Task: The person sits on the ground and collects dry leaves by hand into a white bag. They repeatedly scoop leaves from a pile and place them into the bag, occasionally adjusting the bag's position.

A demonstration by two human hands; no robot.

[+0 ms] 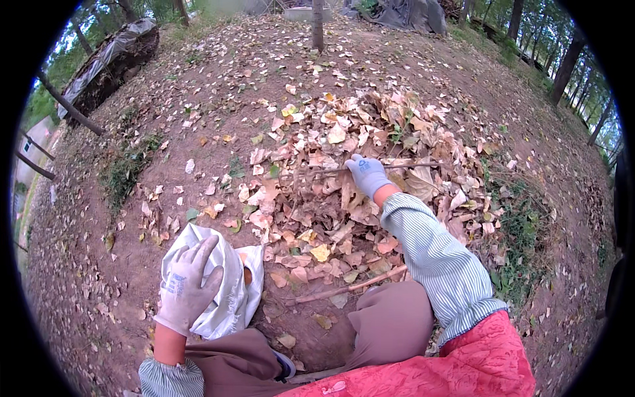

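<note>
A heap of dry fallen leaves (337, 213) spreads over the soil before me. My right hand (368, 173), in a pale work glove, closes around a thin stick (414, 165) above the heap. The stick lies roughly sideways and juts out on both sides of the fist. To the left, a white woven sack (230, 302) is slumped on the ground, and leaves show at its mouth. My left hand (189, 283), gloved too, is over the sack's near left side with thumb and fingers apart; whether it presses on the fabric I cannot tell.
A thicker bare stick (347, 288) lies between the heap and my knees. Green weeds (518, 238) grow on the right. A slim tree trunk (317, 25) rises beyond the heap. A covered pile (109, 59) is at the far left, dark sheeting (412, 17) at the back.
</note>
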